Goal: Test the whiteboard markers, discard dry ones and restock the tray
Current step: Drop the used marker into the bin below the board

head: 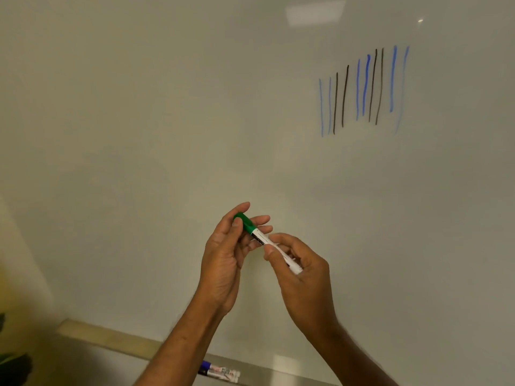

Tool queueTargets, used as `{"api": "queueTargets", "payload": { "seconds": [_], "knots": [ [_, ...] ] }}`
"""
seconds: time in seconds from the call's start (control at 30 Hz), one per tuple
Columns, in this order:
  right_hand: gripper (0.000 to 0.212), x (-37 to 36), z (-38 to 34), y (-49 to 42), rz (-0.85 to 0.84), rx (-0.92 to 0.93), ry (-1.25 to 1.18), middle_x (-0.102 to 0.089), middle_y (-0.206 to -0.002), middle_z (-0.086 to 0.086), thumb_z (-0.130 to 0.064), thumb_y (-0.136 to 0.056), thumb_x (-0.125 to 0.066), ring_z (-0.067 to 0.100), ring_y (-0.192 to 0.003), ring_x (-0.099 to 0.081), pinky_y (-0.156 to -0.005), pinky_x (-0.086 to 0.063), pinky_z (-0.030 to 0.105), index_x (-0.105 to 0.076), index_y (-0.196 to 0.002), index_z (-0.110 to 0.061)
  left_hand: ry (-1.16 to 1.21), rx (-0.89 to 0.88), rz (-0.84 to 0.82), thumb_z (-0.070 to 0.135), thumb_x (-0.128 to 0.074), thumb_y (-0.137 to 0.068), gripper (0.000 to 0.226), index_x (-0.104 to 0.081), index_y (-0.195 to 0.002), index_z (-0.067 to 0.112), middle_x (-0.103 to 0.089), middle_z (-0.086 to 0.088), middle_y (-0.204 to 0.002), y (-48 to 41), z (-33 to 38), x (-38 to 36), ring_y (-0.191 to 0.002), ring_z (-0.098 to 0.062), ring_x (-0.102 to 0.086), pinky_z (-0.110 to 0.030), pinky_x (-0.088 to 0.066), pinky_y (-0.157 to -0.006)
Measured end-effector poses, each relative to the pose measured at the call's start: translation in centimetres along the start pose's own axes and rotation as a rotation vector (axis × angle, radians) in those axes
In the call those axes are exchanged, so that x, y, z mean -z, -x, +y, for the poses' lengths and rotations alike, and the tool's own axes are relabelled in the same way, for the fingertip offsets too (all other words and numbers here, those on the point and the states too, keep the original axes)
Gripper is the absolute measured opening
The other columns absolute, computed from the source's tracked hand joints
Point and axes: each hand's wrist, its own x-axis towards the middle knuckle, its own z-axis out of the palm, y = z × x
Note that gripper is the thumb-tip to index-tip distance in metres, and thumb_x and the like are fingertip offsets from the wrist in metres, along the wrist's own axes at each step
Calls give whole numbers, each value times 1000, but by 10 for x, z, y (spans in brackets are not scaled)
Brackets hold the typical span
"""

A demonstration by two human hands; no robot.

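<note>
Both hands raised in front of a whiteboard (167, 107), sharing one green marker (264, 240) held slantwise between them — cap end up and to the left, barrel running down to the right. Left hand (225, 263) half curled, thumb and fingertips closed around the green cap (245, 222), remaining fingers spread loosely behind it. Right hand (301, 271) curled around the white barrel, thumb and forefinger pinching it near the middle, the far end poking out just past the knuckles. Cap seated on the marker, no tip showing.

High on the board, well to the right, a cluster of upright test strokes (362, 90) — blue ones and black ones mixed, some of the blue faint and thin, others solid.

At the bottom edge, a metal tray (292, 371) running along the foot of the board. On it, just beside the left forearm, two markers (220, 372) lying side by side and touching, one with a blue cap, the other with a dark cap, white barrels pointing right.
</note>
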Motion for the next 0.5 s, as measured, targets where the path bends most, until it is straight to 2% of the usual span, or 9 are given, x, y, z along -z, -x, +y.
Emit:
{"api": "queueTargets", "payload": {
  "seconds": [0.07, 0.2, 0.3, 0.4, 0.5],
  "knots": [
    [25, -5, 18, 9, -31, 16, 134, -70, -88, -18, -36, -88, -64, 7, -78, -67, -63, -52, 15, -70, -112, -28, -123, -13, 29, 21, -34, -111, 37, -57, -138, 13, -74, -12, -121, 9, -12, 14, -114, -31, -70, -44, -54, -104],
    [38, -21, 49, 29, -92, 39, 363, -72, -101, -13, -44, -90, -62, 6, -85, -67, -72, -57, 17, -69, -120, -21, -313, -22, 104, 25, -36, -110, 36, -59, -136, 20, -75, 0, -120, 32, -36, 43, -117, -20, -69, -39, -52, -107],
    [35, -35, 65, 45, -129, 52, 452, -70, -97, -12, -44, -92, -58, 6, -82, -65, -69, -55, 15, -69, -117, -22, -423, -38, 173, 26, -38, -109, 35, -61, -135, 22, -74, 6, -122, 50, -54, 69, -121, -13, -66, -31, -51, -107],
    [33, -50, 83, 64, -172, 76, 474, -68, -96, -13, -45, -95, -52, 5, -86, -63, -74, -54, 17, -69, -112, -22, -542, -37, 235, 31, -41, -106, 38, -60, -138, 24, -66, 13, -135, 69, -72, 100, -133, -6, -56, -32, -44, -115],
    [38, -65, 105, 88, -211, 65, 504, -69, -103, -13, -49, -96, -48, 3, -93, -61, -79, -52, 15, -70, -112, -22, -722, -14, 253, 40, -39, -109, 41, -49, -149, 34, -48, 17, -154, 90, -90, 136, -146, -1, -37, -28, -30, -123]
  ]
}}
